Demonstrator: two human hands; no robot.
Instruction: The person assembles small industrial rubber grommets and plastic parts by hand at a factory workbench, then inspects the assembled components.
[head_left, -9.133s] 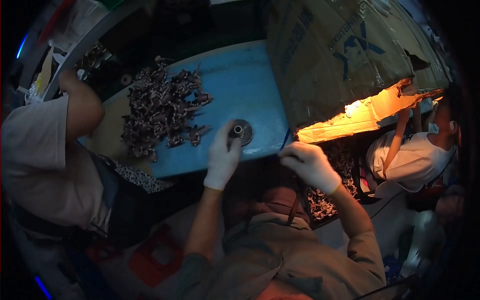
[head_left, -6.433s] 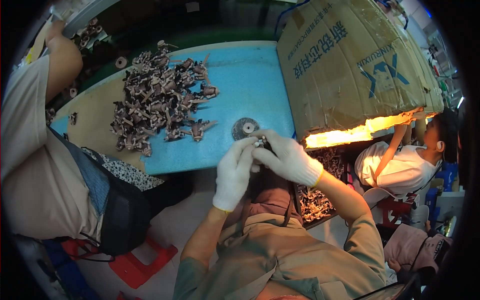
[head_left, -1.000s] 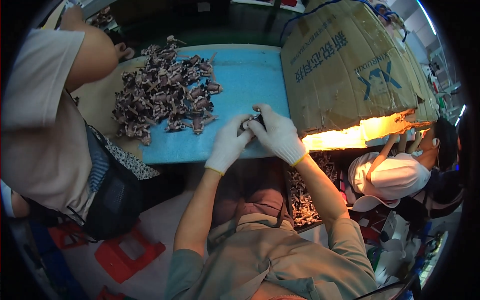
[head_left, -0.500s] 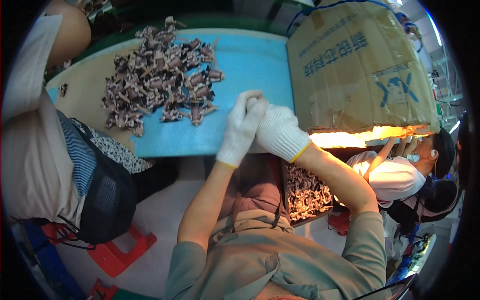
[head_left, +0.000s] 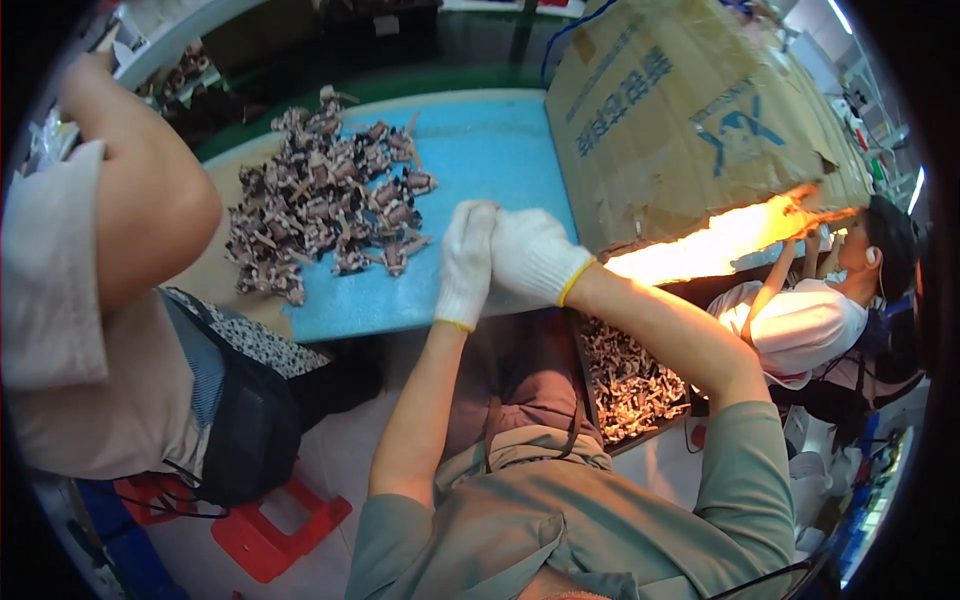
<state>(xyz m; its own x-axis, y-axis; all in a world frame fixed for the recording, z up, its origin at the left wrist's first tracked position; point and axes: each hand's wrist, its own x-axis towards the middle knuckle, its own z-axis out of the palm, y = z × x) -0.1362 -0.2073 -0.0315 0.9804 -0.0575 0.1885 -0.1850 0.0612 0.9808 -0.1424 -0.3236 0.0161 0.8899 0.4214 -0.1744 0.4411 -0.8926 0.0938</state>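
Both my hands wear white knit gloves with yellow cuffs and meet at the near edge of the blue work mat (head_left: 485, 135). My left hand (head_left: 466, 262) is closed, its knuckles against the other glove. Pressed to it, my right hand (head_left: 535, 258) is curled as well. Whatever the fingers hold, if anything, is hidden between the gloves. Left of my hands lies a heap of small brownish parts with dark pieces and pale tabs (head_left: 335, 200), spread over the mat and the tan board.
A large cardboard box (head_left: 690, 120) stands at the right, brightly lit along its lower edge. Below it is a crate of similar parts (head_left: 635, 385). One person (head_left: 120, 260) is close on my left, another (head_left: 810, 320) at far right. A red stool (head_left: 275, 535) stands lower left.
My view has shifted a little. My hands, earlier clasped with fingers overlapping, now sit side by side, knuckles together. The arm of the person on the left reaches further in.
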